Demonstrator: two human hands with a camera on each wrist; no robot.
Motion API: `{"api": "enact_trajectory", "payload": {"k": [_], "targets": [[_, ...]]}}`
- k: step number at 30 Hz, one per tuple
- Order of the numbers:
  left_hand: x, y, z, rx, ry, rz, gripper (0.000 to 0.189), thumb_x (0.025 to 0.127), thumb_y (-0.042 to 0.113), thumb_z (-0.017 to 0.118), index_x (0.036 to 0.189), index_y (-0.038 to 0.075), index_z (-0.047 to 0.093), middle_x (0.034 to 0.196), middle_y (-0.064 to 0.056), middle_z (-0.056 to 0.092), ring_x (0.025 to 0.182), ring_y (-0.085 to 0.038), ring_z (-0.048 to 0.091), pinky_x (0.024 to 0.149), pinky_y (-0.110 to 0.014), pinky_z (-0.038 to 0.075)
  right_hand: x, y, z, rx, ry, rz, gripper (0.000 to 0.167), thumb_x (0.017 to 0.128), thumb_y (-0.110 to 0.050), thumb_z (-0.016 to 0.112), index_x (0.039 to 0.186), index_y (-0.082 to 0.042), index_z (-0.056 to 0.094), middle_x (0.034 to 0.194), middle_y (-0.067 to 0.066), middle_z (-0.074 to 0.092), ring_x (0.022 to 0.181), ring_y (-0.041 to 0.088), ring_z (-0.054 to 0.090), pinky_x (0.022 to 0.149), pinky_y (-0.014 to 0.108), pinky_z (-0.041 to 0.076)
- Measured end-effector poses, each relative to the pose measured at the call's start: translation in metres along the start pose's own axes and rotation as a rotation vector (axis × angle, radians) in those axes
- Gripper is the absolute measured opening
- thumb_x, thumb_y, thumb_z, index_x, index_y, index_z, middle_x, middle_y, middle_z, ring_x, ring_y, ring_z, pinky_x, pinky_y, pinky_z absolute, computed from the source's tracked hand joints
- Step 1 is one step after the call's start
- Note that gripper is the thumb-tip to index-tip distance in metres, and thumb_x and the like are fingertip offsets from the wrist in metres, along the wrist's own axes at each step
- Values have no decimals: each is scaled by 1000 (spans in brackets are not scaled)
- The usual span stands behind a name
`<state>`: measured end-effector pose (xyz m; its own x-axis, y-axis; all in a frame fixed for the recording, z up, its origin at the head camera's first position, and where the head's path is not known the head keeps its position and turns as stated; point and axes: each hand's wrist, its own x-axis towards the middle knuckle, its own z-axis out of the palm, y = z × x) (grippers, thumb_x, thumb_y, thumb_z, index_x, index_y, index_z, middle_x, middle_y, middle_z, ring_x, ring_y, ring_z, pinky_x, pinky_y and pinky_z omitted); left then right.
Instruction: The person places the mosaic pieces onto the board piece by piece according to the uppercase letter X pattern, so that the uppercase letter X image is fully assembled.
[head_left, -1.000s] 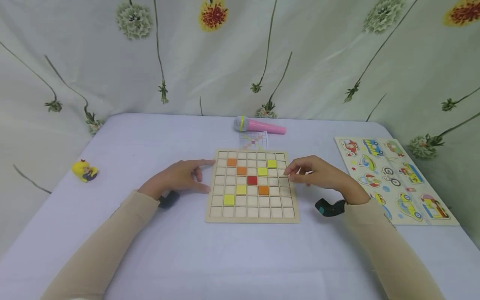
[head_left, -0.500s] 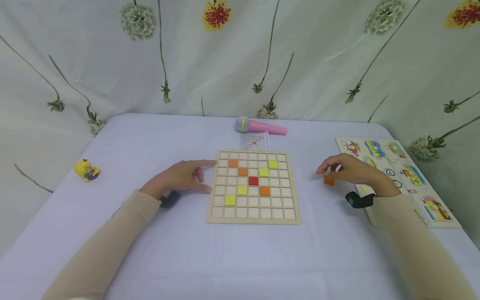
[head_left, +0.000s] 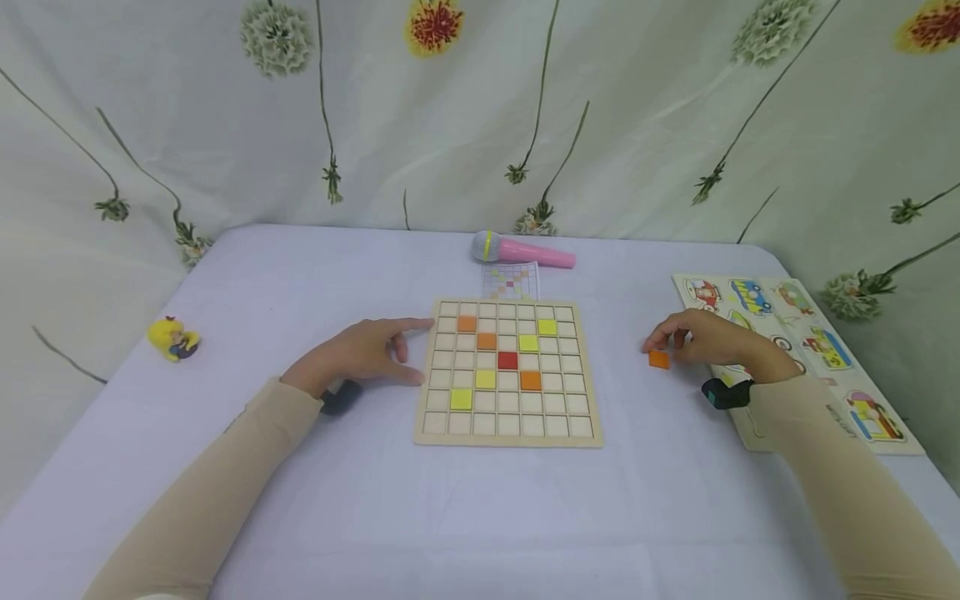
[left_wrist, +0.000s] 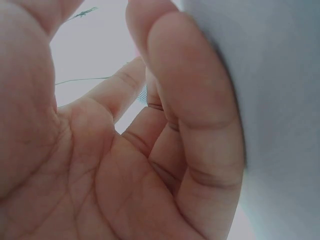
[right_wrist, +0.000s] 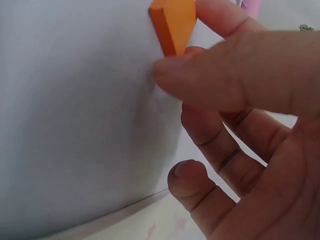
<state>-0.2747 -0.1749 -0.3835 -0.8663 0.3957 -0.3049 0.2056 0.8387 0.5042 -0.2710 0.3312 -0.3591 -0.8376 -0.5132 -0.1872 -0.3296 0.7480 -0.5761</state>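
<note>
In the head view a wooden grid board point(head_left: 508, 435) lies mid-table, with several orange and yellow square tiles and one red tile point(head_left: 507, 361) in its cells. My left hand point(head_left: 367, 350) rests at its left edge, index finger straight and thumb spread along the rim. Well to the right of the board, my right hand point(head_left: 705, 340) pinches an orange square tile point(head_left: 658, 358) between thumb and index finger. Up close in the right wrist view, the orange tile point(right_wrist: 176, 22) stands tilted at the thumb tip. The left wrist view holds only the left palm and bent fingers point(left_wrist: 205, 100).
A printed pattern card point(head_left: 512, 281) lies behind the board, below a pink toy microphone point(head_left: 536, 253). To the right, a picture puzzle board point(head_left: 847, 367) sits partly under the right forearm. A small yellow-haired figure point(head_left: 172, 338) stands at the left.
My right hand has moved right, from the board's right edge to the orange tile beside the puzzle board, and now pinches that tile. The left hand has stayed at the board's edge.
</note>
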Motion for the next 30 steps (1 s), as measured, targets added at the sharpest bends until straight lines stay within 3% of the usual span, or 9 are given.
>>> {"api": "enact_trajectory", "payload": {"k": [6, 14, 20, 30], "targets": [[0, 0, 0, -3, 0, -3, 92, 89, 36, 90, 167, 19, 45, 103, -5, 64, 81, -20, 54, 75, -35, 44, 0, 0, 0, 8, -6, 35, 29, 88, 14, 72, 113, 2, 80, 102, 4, 71, 91, 23, 57, 73, 29, 48], [-1, 2, -1, -3, -6, -15, 92, 89, 36, 90, 167, 19, 44, 104, -5, 63, 84, -21, 55, 76, -35, 45, -2, 3, 0, -75, 41, 78, 22, 89, 2, 83, 111, -2, 80, 103, 4, 71, 93, 25, 57, 77, 35, 48], [-1, 2, 0, -10, -5, -13, 92, 89, 36, 90, 167, 19, 44, 104, -5, 63, 84, -21, 54, 76, -35, 44, -5, -4, 3, -86, 66, 136, 18, 91, -4, 84, 109, -3, 80, 106, 7, 73, 93, 27, 56, 77, 38, 47], [-2, 3, -1, -9, -4, -7, 92, 89, 35, 90, 167, 18, 44, 103, -5, 63, 82, -21, 54, 75, -35, 44, -9, -30, 13, -51, 156, -8, 21, 88, -2, 86, 107, -2, 77, 103, 4, 76, 86, 21, 58, 72, 29, 48]]}}
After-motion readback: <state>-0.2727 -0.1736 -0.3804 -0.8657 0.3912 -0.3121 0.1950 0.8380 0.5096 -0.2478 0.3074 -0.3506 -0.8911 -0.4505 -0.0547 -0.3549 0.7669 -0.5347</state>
